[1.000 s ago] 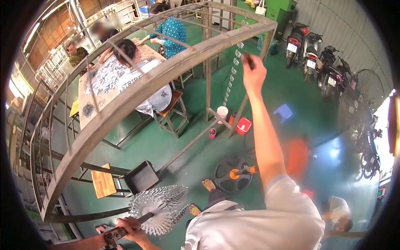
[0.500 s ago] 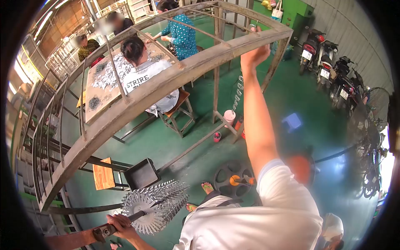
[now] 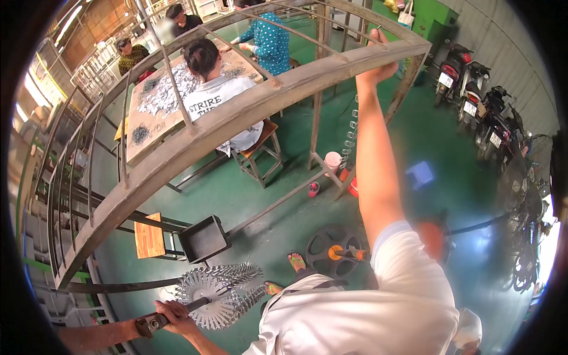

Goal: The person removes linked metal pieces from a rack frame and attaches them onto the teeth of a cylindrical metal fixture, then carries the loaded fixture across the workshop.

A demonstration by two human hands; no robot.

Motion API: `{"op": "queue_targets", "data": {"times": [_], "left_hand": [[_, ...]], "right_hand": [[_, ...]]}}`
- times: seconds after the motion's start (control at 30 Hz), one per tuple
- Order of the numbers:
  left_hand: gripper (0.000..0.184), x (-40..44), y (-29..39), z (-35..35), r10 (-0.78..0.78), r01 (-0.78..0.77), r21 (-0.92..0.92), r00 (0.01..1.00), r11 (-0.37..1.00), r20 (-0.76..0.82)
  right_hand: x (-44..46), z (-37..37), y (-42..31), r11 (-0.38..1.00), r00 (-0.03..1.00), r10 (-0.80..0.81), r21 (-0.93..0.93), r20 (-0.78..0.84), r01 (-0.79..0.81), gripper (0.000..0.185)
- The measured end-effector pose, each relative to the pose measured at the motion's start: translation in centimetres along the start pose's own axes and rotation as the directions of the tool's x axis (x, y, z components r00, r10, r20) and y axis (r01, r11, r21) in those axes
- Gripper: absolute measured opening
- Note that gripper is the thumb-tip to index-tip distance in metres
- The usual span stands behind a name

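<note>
My left hand [image 3: 173, 318] is closed around a dark metal rod [image 3: 197, 304] near its bracket [image 3: 151, 322]. Rows of shiny flat metal pieces [image 3: 222, 296] fan out around that rod. High up, my right hand [image 3: 377, 62] is closed in a fist beside the top corner of a curved metal frame [image 3: 254, 97]. A thin stub shows above its fingers, but what they grip is mostly hidden. Below the fist, left of my forearm, hangs a string of linked metal pieces [image 3: 350, 139]; its upper end is hidden.
Several people sit or stand around a table [image 3: 157, 133] heaped with small metal parts. A black tray [image 3: 204, 239], a wooden stool [image 3: 148, 235], a pink bucket [image 3: 332, 160] and a dark reel [image 3: 331, 251] stand below the frame. Motorbikes [image 3: 473, 100] line the right wall.
The view has shifted, so the frame and table appear slightly farther right and lower. The hanging string has swung nearer to vertical. Both hands remain closed in about the same places.
</note>
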State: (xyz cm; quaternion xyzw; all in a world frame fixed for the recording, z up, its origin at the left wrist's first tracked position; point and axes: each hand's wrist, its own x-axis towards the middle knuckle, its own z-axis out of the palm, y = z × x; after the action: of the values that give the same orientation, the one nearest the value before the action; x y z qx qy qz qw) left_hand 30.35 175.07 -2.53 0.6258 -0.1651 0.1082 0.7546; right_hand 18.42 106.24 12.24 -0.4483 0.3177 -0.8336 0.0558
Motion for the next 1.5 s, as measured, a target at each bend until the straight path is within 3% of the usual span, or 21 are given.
{"op": "queue_targets", "data": {"times": [0.1,0.2,0.23,0.3,0.33,0.37,0.43,0.47,0.5,0.6,0.7,0.8,0.93,1.03,1.13,1.23,1.33,1.43,1.5], "left_hand": [[0.042,-0.2,0.4,-0.2,0.019,-0.019,-0.010,1.000,1.000,-0.009],[0.045,-0.3,0.0,-1.7,0.026,-0.026,-0.004,1.000,1.000,0.017],[0.047,-0.5,0.5,-1.2,0.044,-0.041,0.054,0.998,0.998,-0.048],[0.050,-0.7,0.3,-1.7,-0.032,0.049,0.086,0.980,0.995,-0.195],[0.035,-1.0,0.8,-1.6,-0.030,0.037,0.046,0.990,0.998,-0.139],[0.037,-1.0,0.8,-1.6,-0.067,0.073,0.017,0.972,0.997,-0.225],[0.041,-0.8,1.0,-2.1,0.008,-0.007,0.015,0.997,1.000,-0.078],[0.043,-0.6,1.5,-1.7,-0.032,0.029,-0.050,0.997,0.998,-0.070],[0.049,-0.4,2.1,-0.6,-0.005,0.005,-0.001,0.997,1.000,-0.081],[0.049,0.0,3.1,-0.3,0.029,-0.028,-0.018,0.999,0.999,0.045],[0.050,0.3,4.3,0.6,0.031,-0.032,0.018,0.999,0.999,0.029],[0.050,0.7,5.1,1.2,0.033,-0.034,0.012,0.999,0.999,0.040],[0.050,1.3,6.2,1.6,0.020,-0.019,-0.011,0.999,1.000,0.044],[0.051,1.5,6.6,2.2,0.014,-0.014,0.000,1.000,1.000,0.013],[0.050,1.9,7.5,3.1,0.011,-0.010,0.034,1.000,0.999,-0.020],[0.050,2.0,7.9,3.6,0.030,-0.028,0.071,0.999,0.997,-0.037],[0.050,2.0,8.2,4.3,0.030,-0.024,0.086,0.997,0.996,-0.067],[0.051,2.1,8.4,4.8,0.032,-0.025,0.088,0.996,0.996,-0.082],[0.052,2.2,8.7,4.9,0.049,-0.043,0.097,0.996,0.994,-0.068]], "right_hand": [[0.1,1.2,0.8,0.992,1.000,-0.019,0.125,-0.006,0.019,0.027],[0.0,2.0,2.1,0.994,0.994,-0.103,0.052,0.036,0.101,0.028],[-0.2,2.0,3.0,0.975,0.980,-0.188,0.137,0.072,0.177,0.025],[-0.9,0.7,2.1,0.992,0.962,-0.122,0.059,0.243,0.111,0.023],[-1.5,-0.3,1.0,0.967,0.937,-0.223,-0.063,0.268,0.248,0.022],[-2.2,-1.1,0.1,0.907,0.894,-0.327,-0.163,0.308,0.388,0.022],[-4.9,-1.4,-0.4,0.983,0.978,-0.149,0.126,0.146,0.131,0.020],[-5.5,-2.4,0.7,0.996,0.965,-0.082,0.051,0.249,0.071,0.019],[-7.2,-4.3,-4.4,0.999,0.958,-0.043,0.042,0.284,0.033,0.019],[-10.8,-7.2,-6.3,0.971,0.930,0.078,0.183,0.360,-0.153,0.022],[-13.6,-10.9,-8.0,0.956,0.872,0.111,0.187,0.477,-0.224,0.025],[-16.3,-14.3,-10.8,0.975,0.850,0.143,0.074,0.506,-0.208,0.026],[-19.2,-19.1,-14.0,0.949,0.728,0.285,-0.077,0.624,-0.306,0.023],[-21.2,-22.4,-17.4,0.802,0.516,0.518,-0.177,0.682,-0.571,0.019],[-23.6,-25.9,-18.2,0.818,0.407,0.447,-0.180,0.796,-0.546,0.014],[-25.9,-28.3,-19.9,0.837,0.358,0.262,-0.026,0.896,-0.547,0.011],[-28.3,-30.5,-21.0,0.701,0.211,0.240,-0.019,0.948,-0.713,0.009],[-29.9,-32.4,-21.8,0.647,0.062,0.152,-0.052,0.986,-0.761,0.011],[-31.1,-32.9,-22.0,0.642,0.089,0.021,0.055,0.996,-0.765,0.012]]}}
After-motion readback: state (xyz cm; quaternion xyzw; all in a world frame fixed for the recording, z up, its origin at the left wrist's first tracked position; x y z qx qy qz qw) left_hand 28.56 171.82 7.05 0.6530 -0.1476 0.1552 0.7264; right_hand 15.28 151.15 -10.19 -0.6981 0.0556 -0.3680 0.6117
